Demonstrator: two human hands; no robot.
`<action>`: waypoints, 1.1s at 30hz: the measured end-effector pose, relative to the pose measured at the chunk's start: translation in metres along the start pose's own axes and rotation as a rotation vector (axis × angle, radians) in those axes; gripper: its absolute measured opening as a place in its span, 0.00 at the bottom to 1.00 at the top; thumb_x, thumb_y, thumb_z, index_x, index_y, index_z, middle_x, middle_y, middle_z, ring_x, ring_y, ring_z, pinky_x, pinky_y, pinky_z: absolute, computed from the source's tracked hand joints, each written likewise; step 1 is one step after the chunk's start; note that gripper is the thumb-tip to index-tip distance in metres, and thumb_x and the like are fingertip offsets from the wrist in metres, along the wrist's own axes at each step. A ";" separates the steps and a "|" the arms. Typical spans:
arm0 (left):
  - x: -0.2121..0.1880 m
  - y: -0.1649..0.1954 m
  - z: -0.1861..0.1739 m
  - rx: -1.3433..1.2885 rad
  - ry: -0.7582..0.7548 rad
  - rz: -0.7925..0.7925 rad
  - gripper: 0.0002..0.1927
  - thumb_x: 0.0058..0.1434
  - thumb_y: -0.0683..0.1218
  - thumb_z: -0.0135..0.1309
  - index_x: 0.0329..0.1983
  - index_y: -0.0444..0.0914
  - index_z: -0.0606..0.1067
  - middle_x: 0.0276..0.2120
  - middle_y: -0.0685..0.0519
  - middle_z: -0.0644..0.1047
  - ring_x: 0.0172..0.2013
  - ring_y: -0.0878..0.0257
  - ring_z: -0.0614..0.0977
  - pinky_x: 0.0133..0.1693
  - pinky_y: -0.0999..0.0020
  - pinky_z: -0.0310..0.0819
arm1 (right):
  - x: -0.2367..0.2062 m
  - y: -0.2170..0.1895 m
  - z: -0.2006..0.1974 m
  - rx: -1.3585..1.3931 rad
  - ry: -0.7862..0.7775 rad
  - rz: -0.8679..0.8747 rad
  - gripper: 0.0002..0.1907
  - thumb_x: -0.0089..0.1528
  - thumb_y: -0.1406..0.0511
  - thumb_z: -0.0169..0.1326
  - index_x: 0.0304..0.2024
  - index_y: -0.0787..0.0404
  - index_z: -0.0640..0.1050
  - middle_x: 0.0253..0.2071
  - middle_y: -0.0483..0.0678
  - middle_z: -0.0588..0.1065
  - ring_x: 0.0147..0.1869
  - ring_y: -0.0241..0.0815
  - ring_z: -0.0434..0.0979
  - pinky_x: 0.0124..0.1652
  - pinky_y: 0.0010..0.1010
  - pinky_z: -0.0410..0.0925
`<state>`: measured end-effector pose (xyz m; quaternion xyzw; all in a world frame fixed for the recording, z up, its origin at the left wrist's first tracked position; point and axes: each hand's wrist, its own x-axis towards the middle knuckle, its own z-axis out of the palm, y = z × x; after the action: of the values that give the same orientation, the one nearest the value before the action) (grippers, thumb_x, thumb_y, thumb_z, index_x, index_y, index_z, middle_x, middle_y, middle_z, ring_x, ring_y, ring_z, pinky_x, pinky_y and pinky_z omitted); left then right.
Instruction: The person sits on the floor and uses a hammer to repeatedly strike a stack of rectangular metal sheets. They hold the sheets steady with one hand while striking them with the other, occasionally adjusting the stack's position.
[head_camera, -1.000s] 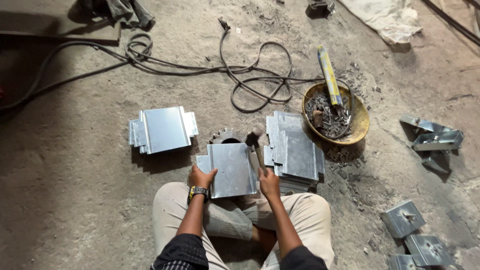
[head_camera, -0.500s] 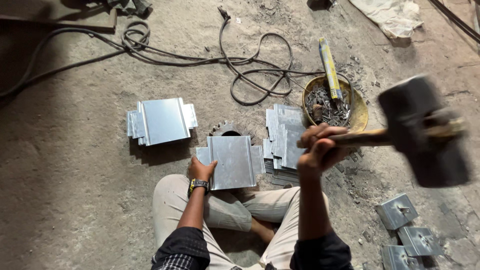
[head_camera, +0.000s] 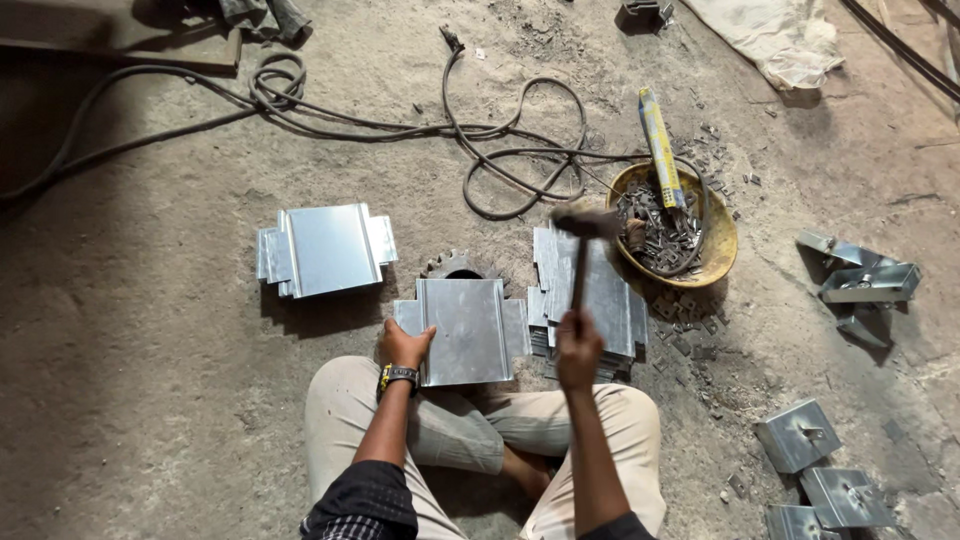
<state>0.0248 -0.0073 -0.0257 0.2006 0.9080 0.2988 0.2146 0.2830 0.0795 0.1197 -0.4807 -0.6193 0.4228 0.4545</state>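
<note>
- One view only, head camera looking straight down at crossed legs on a dusty concrete floor (head_camera: 150, 400).
- Left hand (head_camera: 405, 345) pressed flat on the near-left corner of a cross-shaped galvanised sheet blank (head_camera: 465, 330), fingers spread, pinning rather than gripping. Blank sitting on top of a toothed gear-like block (head_camera: 452, 265), teeth poking out past the far edge.
- Right hand (head_camera: 578, 350) clenched round the wooden handle of a hammer (head_camera: 582, 235), head up in the air over the stack of flat blanks (head_camera: 595, 295), just right of the pinned piece.
- Progress, best guess: pinned blank looks flat, no folds yet. Small pile of blanks with raised edges (head_camera: 325, 248) off to the far left, probably the done lot. Much thicker stack on the right looks untouched, so plenty left.
- Around: yellow bowl (head_camera: 715, 250) full of small metal bits, touching the stack's far-right corner, with a yellow-wrapped tube (head_camera: 660, 145) leaning in it. Loops of black hose (head_camera: 520, 150) beyond. Bent brackets (head_camera: 865, 285) far right, more folded pieces (head_camera: 800, 435) near the right knee.
- In the way: bowl rim and scattered scraps close to the hammer side; left fingers right at the edge of the piece.
</note>
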 end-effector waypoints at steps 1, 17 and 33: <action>0.000 0.001 -0.002 -0.005 -0.007 -0.012 0.40 0.40 0.62 0.74 0.47 0.33 0.73 0.43 0.34 0.81 0.44 0.39 0.83 0.46 0.49 0.79 | 0.006 -0.031 -0.004 0.066 0.027 -0.183 0.15 0.71 0.56 0.47 0.32 0.56 0.72 0.18 0.38 0.66 0.15 0.29 0.61 0.15 0.24 0.57; 0.003 -0.002 0.003 -0.018 0.003 0.023 0.40 0.41 0.63 0.73 0.48 0.33 0.73 0.44 0.35 0.81 0.45 0.39 0.83 0.47 0.49 0.79 | -0.035 0.104 0.037 -0.419 -0.208 0.288 0.14 0.72 0.51 0.43 0.40 0.48 0.74 0.17 0.39 0.66 0.16 0.30 0.61 0.17 0.28 0.56; 0.003 -0.001 -0.002 -0.057 0.014 0.031 0.40 0.42 0.63 0.72 0.47 0.33 0.72 0.42 0.33 0.81 0.44 0.37 0.83 0.46 0.48 0.78 | 0.015 -0.099 0.001 0.466 0.065 -0.690 0.19 0.72 0.49 0.45 0.39 0.56 0.66 0.24 0.38 0.60 0.21 0.28 0.56 0.20 0.21 0.56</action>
<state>0.0212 -0.0075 -0.0250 0.2062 0.8975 0.3291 0.2090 0.2595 0.0759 0.2171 -0.1423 -0.6170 0.3594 0.6854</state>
